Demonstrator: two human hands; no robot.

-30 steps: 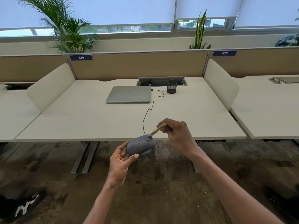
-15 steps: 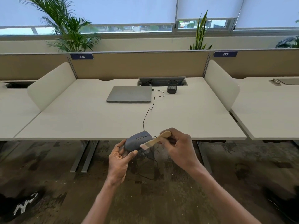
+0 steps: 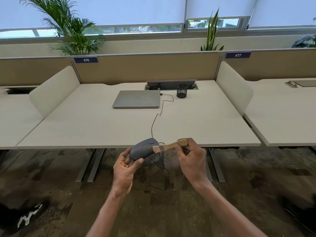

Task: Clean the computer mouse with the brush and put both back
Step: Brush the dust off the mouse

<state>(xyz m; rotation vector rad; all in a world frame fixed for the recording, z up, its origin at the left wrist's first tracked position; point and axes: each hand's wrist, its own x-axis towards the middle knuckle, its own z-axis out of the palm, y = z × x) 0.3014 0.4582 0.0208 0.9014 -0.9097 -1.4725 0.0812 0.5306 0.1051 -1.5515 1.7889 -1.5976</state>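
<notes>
The left hand (image 3: 125,170) is cupping the grey wired mouse (image 3: 142,148) from below, fingers curled round its rear end and thumb pressing its near side, so the mouse is hanging in the air just off the front edge of the surface (image 3: 102,127), over the floor rather than over the desktop. If that grip is loosening while the bristles are pushing against the shell, the mouse is likely dropping toward the floor until the cable pulls tight.

The cable (image 3: 154,122) is running from the mouse's nose up across the surface to the closed laptop (image 3: 136,99), and a loose loop is dangling below the hands. A tug on the mouse is probably straining the plug at the laptop, or dragging the laptop forward; the loop may also be snagging on a finger.

The wooden brush (image 3: 171,145) is lying nearly level, its pale bristles touching the mouse's right flank. The right hand (image 3: 192,159) is closed on the handle's far end, pinching it between thumb and fingers. Held so far back, the brush is liable to be slipping or twisting under pressure. Dust is falling toward the floor, not the surface
</notes>
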